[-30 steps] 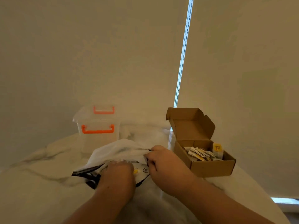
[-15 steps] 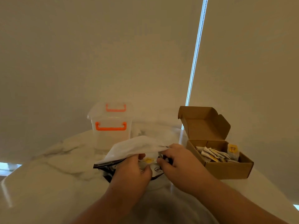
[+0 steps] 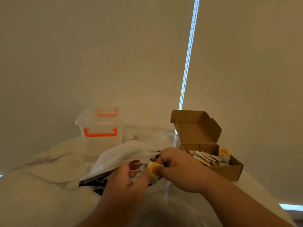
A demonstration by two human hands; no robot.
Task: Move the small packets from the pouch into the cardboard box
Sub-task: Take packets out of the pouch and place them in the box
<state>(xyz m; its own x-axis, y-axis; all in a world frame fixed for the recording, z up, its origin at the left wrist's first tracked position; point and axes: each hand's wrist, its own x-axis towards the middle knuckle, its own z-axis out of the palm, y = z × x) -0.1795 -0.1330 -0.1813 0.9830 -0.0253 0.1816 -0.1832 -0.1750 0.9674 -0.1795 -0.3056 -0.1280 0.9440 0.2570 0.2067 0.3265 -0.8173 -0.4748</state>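
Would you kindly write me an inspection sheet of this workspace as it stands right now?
Surface: white marbled table, dimly lit.
Job's things: white pouch lying with its mouth toward the hands; yellow packet at that mouth; cardboard box to the right, lid up, many packets inside.
Clutter: clear container with orange handles, behind the pouch.
Hands: left hand and right hand both pinch the yellow packet; left fingers reach into the pouch.
Cables: nothing seen.
Surroundings: plain beige backdrop, split by a bright vertical strip.
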